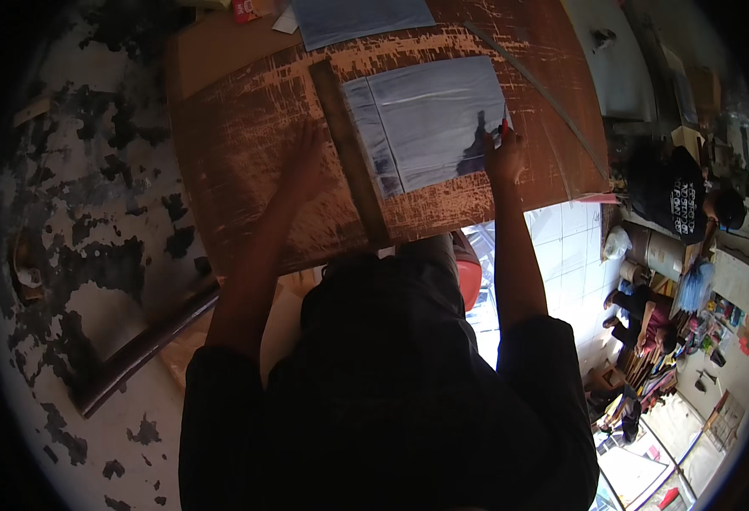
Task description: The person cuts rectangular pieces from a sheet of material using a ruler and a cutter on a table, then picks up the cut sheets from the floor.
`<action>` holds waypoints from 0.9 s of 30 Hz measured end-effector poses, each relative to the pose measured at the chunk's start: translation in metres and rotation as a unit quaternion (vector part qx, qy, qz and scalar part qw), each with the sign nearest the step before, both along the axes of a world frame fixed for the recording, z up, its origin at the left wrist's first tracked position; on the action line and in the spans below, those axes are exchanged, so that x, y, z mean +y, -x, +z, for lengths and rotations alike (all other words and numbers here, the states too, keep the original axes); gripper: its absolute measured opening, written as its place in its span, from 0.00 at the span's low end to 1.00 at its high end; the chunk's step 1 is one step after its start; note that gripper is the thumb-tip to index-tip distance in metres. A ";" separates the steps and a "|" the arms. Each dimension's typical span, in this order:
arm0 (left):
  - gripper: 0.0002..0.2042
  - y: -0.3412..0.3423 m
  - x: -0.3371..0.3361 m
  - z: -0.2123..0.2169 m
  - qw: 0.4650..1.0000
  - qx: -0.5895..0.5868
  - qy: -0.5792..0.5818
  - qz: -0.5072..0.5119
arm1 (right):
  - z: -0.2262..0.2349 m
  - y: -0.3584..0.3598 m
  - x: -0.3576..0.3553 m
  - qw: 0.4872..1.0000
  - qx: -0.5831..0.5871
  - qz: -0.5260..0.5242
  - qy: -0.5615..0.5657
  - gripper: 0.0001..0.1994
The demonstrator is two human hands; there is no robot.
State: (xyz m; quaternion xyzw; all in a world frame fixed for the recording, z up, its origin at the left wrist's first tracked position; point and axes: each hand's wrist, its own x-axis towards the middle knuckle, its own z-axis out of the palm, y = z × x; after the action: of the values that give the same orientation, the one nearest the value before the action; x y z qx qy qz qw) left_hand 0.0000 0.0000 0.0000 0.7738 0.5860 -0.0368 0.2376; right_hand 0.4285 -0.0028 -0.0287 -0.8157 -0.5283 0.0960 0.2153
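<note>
On a worn brown table [246, 170] lies a shiny blue-grey sheet [442, 111], with a line running across it near its left edge. My right hand [504, 160] is over the sheet's right edge, closed on a small slim red tool [504, 128]; its exact kind is too small to tell. Left of the sheet, a long dark flat strip [340, 136] lies lengthwise on the table. My left hand [306, 166] rests near that strip on the tabletop, fingers stretched out and holding nothing.
Another blue-grey sheet [361, 19] lies at the table's far side, near a small red packet [245, 10]. A thin long strip [545, 92] slants across the right side. Two people, one in a dark shirt [668, 192], are farther off at right, among clutter. A red seat [470, 281] shows below the table.
</note>
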 end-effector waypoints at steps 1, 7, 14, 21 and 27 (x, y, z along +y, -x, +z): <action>0.60 -0.001 -0.002 0.000 1.000 -0.004 -0.011 0.019 | -0.003 0.008 0.005 0.999 -0.007 0.036 -0.034 0.25; 0.50 -0.025 -0.060 -0.022 0.991 -0.125 -0.048 0.016 | 0.013 0.141 -0.035 0.972 0.101 0.210 0.023 0.20; 0.46 -0.045 -0.097 -0.031 0.990 -0.066 -0.115 -0.050 | 0.019 0.203 -0.061 0.973 0.090 0.168 0.126 0.24; 0.42 -0.036 -0.105 -0.035 0.990 -0.071 -0.119 -0.018 | 0.011 0.215 -0.055 0.977 0.092 0.132 0.138 0.31; 0.42 -0.038 -0.107 -0.044 0.985 -0.108 -0.133 -0.028 | 0.008 0.218 -0.052 0.974 0.135 0.099 0.153 0.34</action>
State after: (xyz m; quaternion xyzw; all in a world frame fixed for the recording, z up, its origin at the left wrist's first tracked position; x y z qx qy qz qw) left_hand 0.0375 -0.1068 -0.0442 0.8137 0.5350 0.1186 0.1937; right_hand 0.2108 -0.0549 -0.0211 -0.7618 -0.5521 0.3054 0.1469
